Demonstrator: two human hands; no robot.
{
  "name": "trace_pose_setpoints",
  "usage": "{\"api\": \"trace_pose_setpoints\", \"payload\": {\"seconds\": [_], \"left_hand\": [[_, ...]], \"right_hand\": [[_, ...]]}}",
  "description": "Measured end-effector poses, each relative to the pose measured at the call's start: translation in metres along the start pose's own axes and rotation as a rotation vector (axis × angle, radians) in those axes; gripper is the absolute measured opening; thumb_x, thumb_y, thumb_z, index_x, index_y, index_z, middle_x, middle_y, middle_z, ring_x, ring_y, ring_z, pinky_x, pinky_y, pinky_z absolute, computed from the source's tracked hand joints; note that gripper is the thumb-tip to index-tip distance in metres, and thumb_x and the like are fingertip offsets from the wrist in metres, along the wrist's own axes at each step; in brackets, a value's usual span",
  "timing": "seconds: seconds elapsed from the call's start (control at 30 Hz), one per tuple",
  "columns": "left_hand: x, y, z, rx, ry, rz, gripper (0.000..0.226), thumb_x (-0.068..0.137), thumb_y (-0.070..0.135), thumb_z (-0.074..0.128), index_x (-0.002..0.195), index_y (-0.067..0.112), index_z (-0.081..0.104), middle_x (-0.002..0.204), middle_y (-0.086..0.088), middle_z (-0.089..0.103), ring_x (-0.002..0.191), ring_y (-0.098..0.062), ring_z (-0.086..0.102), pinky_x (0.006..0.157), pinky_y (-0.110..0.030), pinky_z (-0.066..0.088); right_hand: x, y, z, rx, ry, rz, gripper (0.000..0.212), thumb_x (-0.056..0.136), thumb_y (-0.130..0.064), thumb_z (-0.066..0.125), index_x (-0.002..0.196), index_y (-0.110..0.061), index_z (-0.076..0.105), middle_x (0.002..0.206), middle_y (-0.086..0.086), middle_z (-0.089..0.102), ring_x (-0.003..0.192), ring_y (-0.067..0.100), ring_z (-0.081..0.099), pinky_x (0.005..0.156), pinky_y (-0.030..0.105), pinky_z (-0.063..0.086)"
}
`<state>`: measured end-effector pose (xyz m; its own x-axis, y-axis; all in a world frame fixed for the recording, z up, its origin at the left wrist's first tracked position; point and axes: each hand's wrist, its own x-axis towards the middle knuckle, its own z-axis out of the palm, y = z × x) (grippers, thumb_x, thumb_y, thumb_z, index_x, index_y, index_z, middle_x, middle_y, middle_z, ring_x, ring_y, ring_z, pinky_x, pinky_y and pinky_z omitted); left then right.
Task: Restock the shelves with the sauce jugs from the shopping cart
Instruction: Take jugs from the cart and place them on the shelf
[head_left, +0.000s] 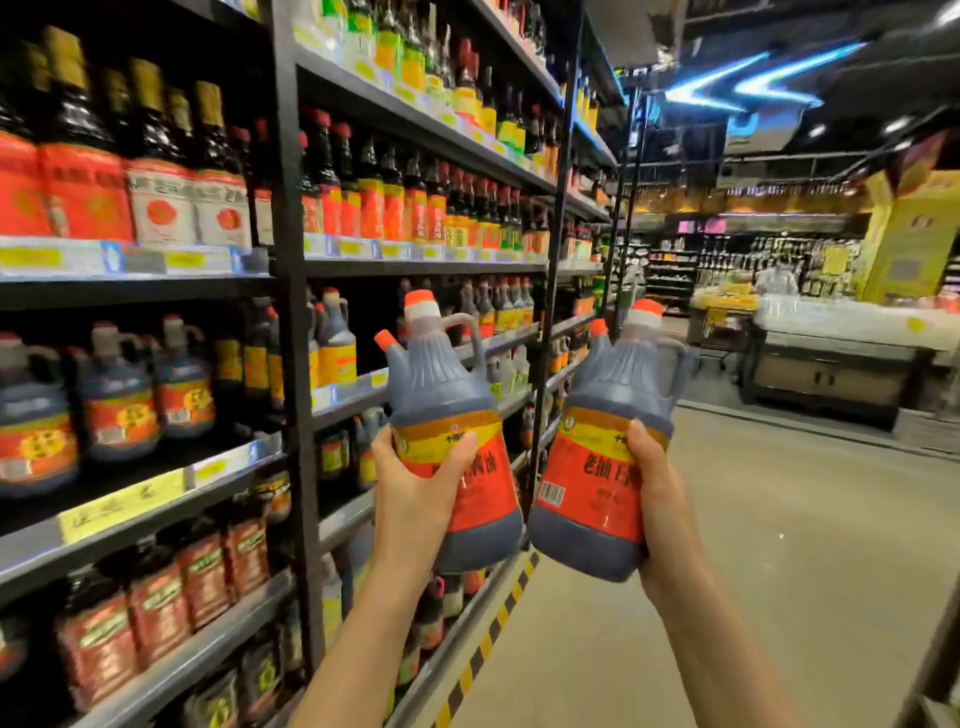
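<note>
A tall dark metal shelf rack (288, 322) fills the left side, packed with rows of dark sauce bottles and jugs with red and yellow labels. Yellow price tags run along the shelf edges. A pale shop floor (779, 545) spreads out on the right, with a strip of yellow and black stripes along the foot of the rack. Far off on the right stands a low display counter (831, 364) under bright lights.

Two jugs are held up in the air in front of the rack — not on any shelf. The left dark plastic sauce jug with an orange cap and a red and yellow label (457, 431) leans a bit to the left. The right dark plastic sauce jug with the same cap and label (608, 447) leans a bit to the right. Their bottoms are very close together.

The left hand (415, 493) wraps around the left jug's label. The right hand (662, 499) wraps around the right jug's side — each hand holds its own jug tight.
</note>
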<state>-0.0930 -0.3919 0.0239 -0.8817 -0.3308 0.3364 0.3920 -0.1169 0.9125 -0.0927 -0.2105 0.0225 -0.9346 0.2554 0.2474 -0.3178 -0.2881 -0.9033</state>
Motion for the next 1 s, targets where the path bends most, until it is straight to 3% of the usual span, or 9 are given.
{"api": "trace_pose_setpoints", "payload": {"seconds": [0.2,0.33,0.43,0.63,0.77,0.9,1.0], "left_hand": [[0.087,-0.066,0.059,-0.009,0.013,-0.018,0.055,0.08,0.021,0.069,0.124,0.016,0.036,0.098,0.005,0.057,0.082,-0.007,0.06,0.053,-0.017,0.049],[0.161,-0.107,0.097,0.033,0.02,-0.014,0.067,0.075,0.029,0.072,0.13,0.013,0.038,0.108,-0.004,0.059,0.089,-0.015,0.062,0.064,-0.028,0.049],[0.213,-0.129,0.126,0.064,0.023,-0.024,0.087,0.056,0.05,0.079,0.126,0.019,0.037,0.11,-0.003,0.059,0.094,-0.022,0.062,0.077,-0.041,0.053],[0.299,-0.177,0.17,0.083,0.079,-0.047,0.084,0.053,0.053,0.076,0.123,0.023,0.04,0.106,0.001,0.061,0.092,-0.018,0.063,0.075,-0.04,0.053],[0.351,-0.21,0.197,0.104,0.155,-0.052,0.061,0.074,0.034,0.075,0.122,0.02,0.041,0.101,0.002,0.06,0.086,-0.012,0.061,0.064,-0.029,0.048],[0.403,-0.24,0.223,0.12,0.242,-0.079,0.085,0.042,0.061,0.072,0.115,0.025,0.048,0.104,0.0,0.065,0.092,-0.021,0.065,0.081,-0.046,0.054],[0.448,-0.258,0.239,0.119,0.328,-0.077,0.089,0.039,0.063,0.073,0.116,0.023,0.051,0.105,-0.002,0.067,0.093,-0.022,0.066,0.085,-0.049,0.053]], "right_hand": [[0.121,0.043,-0.017,-0.013,-0.014,0.008,0.086,0.05,-0.057,0.068,0.12,-0.009,0.057,0.106,0.02,0.069,0.095,0.038,0.067,0.084,0.054,0.054],[0.209,0.068,-0.018,-0.04,-0.06,0.044,0.084,0.052,-0.058,0.07,0.119,-0.01,0.056,0.106,0.02,0.069,0.093,0.038,0.068,0.084,0.055,0.054],[0.273,0.085,-0.019,-0.046,-0.081,0.066,0.075,0.058,-0.055,0.069,0.118,-0.012,0.057,0.103,0.018,0.07,0.091,0.035,0.069,0.083,0.052,0.055],[0.384,0.118,-0.021,-0.036,-0.13,0.104,0.072,0.058,-0.055,0.068,0.117,-0.015,0.058,0.101,0.017,0.071,0.089,0.035,0.069,0.081,0.049,0.056],[0.456,0.144,-0.02,-0.025,-0.185,0.158,0.067,0.064,-0.052,0.073,0.115,-0.009,0.06,0.1,0.018,0.071,0.086,0.034,0.069,0.079,0.046,0.056],[0.535,0.172,-0.013,-0.015,-0.29,0.222,0.067,0.064,-0.05,0.074,0.115,-0.011,0.06,0.102,0.018,0.071,0.091,0.036,0.068,0.084,0.051,0.054],[0.595,0.187,0.002,-0.025,-0.379,0.256,0.059,0.059,-0.047,0.065,0.105,-0.011,0.063,0.101,0.017,0.07,0.091,0.034,0.067,0.087,0.05,0.053]]}}
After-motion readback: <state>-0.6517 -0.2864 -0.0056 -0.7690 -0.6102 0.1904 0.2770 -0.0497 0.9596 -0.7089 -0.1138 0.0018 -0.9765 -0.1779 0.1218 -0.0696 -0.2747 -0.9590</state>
